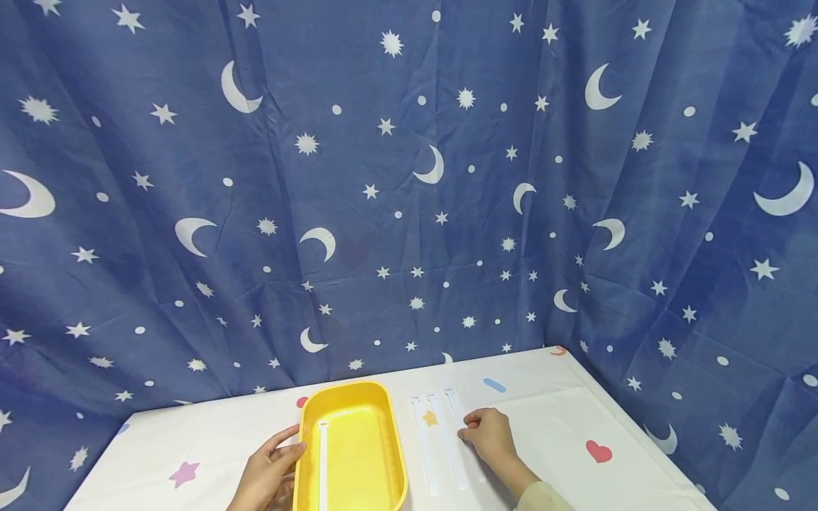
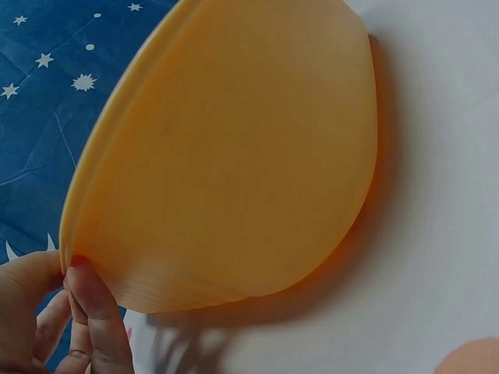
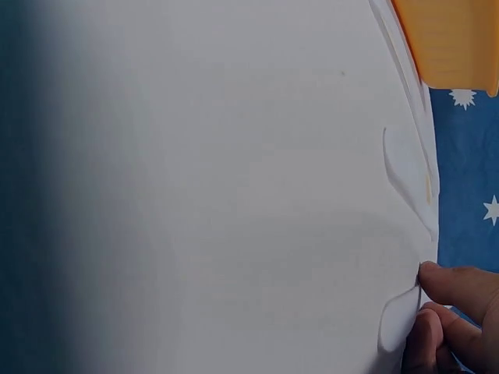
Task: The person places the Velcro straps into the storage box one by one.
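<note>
Left side: the left hand (image 1: 271, 470) pinches the near-left rim of a yellow, round-cornered rectangular plastic tray (image 1: 364, 458), thumb against one side and fingers against the other. The wall is thin and rises to a lip, so the rim offers a natural handhold; the grip probably steadies the tray while leaving its inside free. Whether the base sits flat on the cloth under that hand I cannot tell.

Inside the tray: one long, narrow white plastic strap with a small slotted head (image 1: 323, 461), lying lengthwise near the left wall, head toward the far end.

Right side: three like straps on the white tablecloth printed with coloured shapes (image 1: 543, 468), just right of the tray. The left strap (image 1: 424, 446) and the middle strap (image 1: 446, 441) lie side by side, apart, heads away from the person (the gaps presumably make each easy to take singly). A yellow printed star (image 1: 430, 418) shows between them.

The right hand (image 1: 492, 436) is at the right strap (image 1: 453, 403), pinching it between thumb and fingers. The right wrist view shows a white strip curving out of that pinch, which suggests thin, bendy stuff. Pinching by the edge seems apt for something so flat.
</note>
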Tool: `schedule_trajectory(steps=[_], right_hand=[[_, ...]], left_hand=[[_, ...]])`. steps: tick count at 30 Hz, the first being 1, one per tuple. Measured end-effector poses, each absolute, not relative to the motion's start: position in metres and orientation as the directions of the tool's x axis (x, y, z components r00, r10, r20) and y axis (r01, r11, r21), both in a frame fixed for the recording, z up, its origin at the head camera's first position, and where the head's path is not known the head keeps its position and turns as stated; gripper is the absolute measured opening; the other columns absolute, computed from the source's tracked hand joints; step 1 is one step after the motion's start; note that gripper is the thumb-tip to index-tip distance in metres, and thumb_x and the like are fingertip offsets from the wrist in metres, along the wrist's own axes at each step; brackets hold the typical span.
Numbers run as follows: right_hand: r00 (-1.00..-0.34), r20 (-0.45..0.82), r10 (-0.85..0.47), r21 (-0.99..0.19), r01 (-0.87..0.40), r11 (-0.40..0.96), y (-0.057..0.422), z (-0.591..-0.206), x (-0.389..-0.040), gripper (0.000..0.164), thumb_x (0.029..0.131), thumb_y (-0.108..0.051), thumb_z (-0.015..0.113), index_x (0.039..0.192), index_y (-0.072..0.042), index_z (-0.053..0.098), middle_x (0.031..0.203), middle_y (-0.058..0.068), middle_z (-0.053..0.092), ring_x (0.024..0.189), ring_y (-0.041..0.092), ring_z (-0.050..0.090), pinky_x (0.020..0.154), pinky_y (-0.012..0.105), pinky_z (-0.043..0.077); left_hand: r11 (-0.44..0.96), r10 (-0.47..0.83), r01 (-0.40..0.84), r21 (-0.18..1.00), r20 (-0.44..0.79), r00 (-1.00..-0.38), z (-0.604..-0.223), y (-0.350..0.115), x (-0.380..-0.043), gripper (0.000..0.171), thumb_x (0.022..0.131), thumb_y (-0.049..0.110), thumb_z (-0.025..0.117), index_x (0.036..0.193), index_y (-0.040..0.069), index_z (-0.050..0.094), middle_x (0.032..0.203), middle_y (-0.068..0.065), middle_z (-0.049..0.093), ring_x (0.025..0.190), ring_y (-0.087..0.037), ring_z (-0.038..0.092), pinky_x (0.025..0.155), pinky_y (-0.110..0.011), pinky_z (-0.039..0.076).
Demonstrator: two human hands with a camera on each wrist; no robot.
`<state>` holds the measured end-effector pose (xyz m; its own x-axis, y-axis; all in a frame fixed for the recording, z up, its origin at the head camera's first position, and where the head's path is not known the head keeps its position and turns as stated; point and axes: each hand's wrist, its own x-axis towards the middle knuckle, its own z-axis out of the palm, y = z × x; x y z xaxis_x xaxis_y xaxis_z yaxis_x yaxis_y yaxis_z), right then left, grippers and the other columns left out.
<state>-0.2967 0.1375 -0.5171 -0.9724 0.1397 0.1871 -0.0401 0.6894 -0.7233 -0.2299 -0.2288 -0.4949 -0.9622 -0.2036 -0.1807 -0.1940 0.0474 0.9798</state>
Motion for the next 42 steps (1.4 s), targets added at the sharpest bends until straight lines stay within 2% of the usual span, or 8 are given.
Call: schedule_trajectory(steps=[18,42], right_hand=[[-0.97,0.182,0.163,-0.734,-0.023,0.679,0.1377,-0.5173,-0.2977,0.016,0.069,0.001,0.082,0.082,-0.001,0.072,0.067,-0.001,0.062,0.062,0.009,0.056,0.056,0.019,0.049],[-0.966,0.201,0.162,-0.74,-0.042,0.672,0.1367,-0.5189,-0.2983,0.02,0.068,0.003,0.082,0.084,-0.002,0.072,0.067,-0.003,0.061,0.063,0.008,0.055,0.056,0.017,0.048]], left_hand=[[0.049,-0.207,-0.2,0.979,-0.186,-0.961,-0.4951,-0.2298,-0.2303,0.058,0.094,0.019,0.067,0.142,-0.003,0.045,0.098,-0.012,0.07,0.081,-0.028,0.072,0.067,-0.042,0.062],[0.055,-0.203,-0.207,0.977,-0.192,-0.96,-0.4944,-0.2289,-0.2305,0.056,0.095,0.018,0.065,0.143,-0.002,0.044,0.099,-0.012,0.069,0.081,-0.027,0.071,0.066,-0.04,0.062]])
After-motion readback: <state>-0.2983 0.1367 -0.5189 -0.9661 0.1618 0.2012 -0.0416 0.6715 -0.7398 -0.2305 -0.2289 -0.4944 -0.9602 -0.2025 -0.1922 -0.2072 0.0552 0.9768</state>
